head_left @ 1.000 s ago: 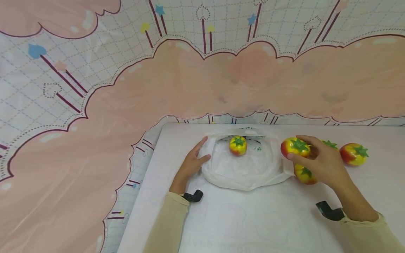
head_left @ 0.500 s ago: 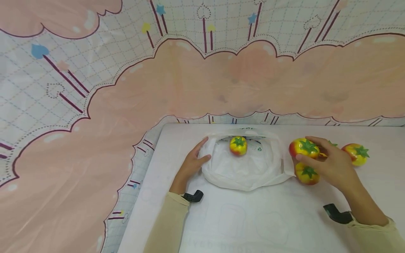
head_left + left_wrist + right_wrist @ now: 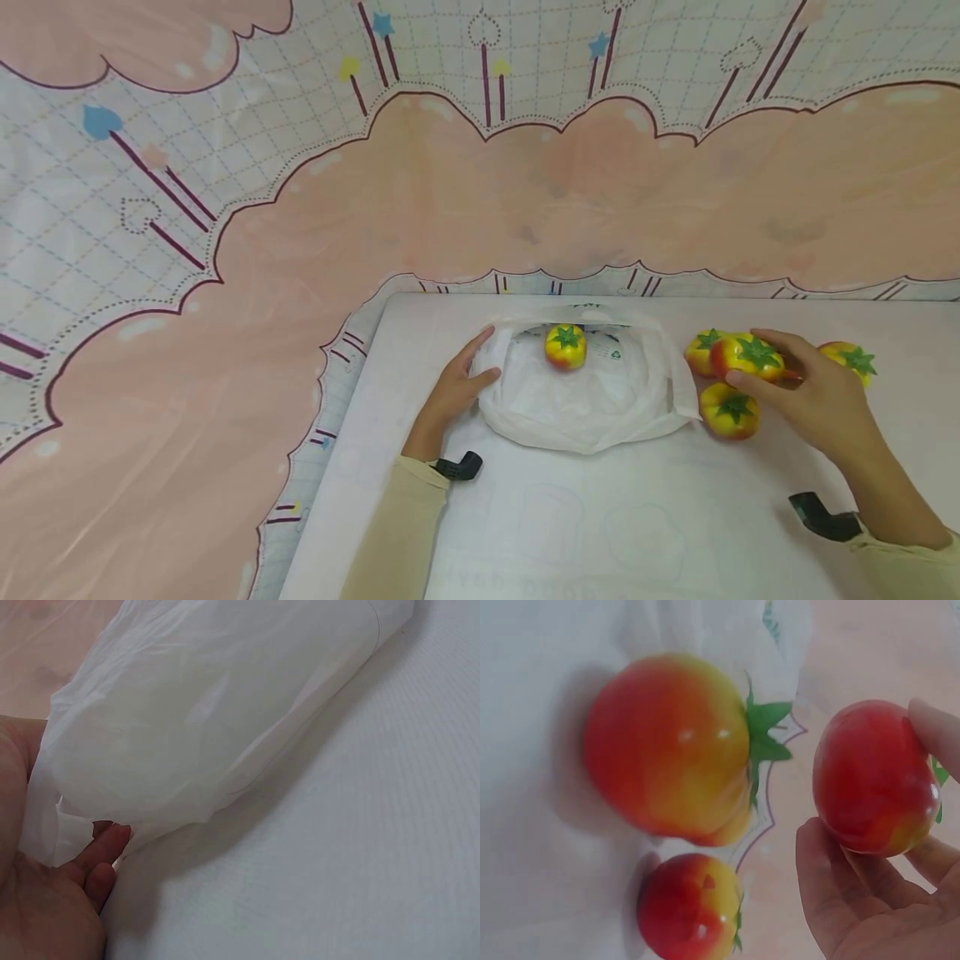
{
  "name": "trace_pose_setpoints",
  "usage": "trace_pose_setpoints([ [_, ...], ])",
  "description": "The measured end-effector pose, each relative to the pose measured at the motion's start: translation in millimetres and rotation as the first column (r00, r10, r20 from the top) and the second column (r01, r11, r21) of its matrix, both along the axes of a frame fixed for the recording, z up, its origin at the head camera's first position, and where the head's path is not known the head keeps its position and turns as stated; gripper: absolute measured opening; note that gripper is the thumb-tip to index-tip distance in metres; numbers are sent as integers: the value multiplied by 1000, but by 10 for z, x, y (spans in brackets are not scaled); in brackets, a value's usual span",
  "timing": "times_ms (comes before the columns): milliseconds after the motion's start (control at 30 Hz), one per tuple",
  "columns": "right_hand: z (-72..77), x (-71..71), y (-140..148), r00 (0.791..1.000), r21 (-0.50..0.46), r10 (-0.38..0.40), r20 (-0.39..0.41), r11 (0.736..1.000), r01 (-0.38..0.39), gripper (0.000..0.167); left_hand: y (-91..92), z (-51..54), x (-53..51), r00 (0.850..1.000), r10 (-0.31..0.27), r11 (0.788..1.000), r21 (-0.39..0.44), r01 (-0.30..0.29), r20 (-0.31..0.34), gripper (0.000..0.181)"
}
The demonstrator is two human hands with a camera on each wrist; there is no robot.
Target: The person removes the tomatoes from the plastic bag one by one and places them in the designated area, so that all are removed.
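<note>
A white plastic bag (image 3: 585, 417) lies with its mouth spread wide, and one red-and-yellow tomato (image 3: 566, 347) with a green star-shaped top is inside it. At the bag's left side, my left hand (image 3: 453, 385) holds the plastic between thumb and fingers. My right hand (image 3: 825, 400) grips another tomato (image 3: 874, 780) between thumb and fingertips, right of the bag. Close by this one are a tomato (image 3: 701, 357) partly behind it and a tomato (image 3: 731, 411) in front. Partly covered by the right hand, a further tomato (image 3: 851, 360) lies farther right.
Everything rests on a white table (image 3: 570, 525), whose far edge meets a pink-and-white patterned cloth (image 3: 525, 208). Black wrist mounts (image 3: 825, 518) are worn on both arms.
My right hand has moved to the right, away from the bag, carrying its tomato and uncovering the one behind. My left hand and the bag stay in place.
</note>
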State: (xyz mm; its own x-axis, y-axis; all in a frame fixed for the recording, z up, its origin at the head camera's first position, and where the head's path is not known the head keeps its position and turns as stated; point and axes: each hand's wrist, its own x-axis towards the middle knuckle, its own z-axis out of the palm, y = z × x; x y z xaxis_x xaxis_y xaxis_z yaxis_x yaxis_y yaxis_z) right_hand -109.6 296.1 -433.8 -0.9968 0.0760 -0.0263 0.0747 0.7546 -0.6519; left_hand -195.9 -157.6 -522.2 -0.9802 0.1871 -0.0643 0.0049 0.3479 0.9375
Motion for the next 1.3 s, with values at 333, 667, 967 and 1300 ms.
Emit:
trace_pose_setpoints([
  [333, -60, 9, 118, 999, 35, -32, -21, 999, 33, 83, 6, 3, 8, 1000, 8, 1000, -3, -8, 1, 71],
  [667, -122, 64, 218, 998, 62, -57, -26, 996, 59, 83, 1, 2, 17, 1000, 21, 1000, 18, -21, 7, 70],
  [967, -153, 100, 284, 996, 54, -83, 11, 995, 82, 83, 0, 4, 11, 1000, 18, 1000, 12, -18, 5, 70],
  [1300, -209, 150, 381, 989, 70, -127, 72, 990, 122, 89, -1, 14, 13, 1000, 17, 1000, 5, -17, 8, 70],
])
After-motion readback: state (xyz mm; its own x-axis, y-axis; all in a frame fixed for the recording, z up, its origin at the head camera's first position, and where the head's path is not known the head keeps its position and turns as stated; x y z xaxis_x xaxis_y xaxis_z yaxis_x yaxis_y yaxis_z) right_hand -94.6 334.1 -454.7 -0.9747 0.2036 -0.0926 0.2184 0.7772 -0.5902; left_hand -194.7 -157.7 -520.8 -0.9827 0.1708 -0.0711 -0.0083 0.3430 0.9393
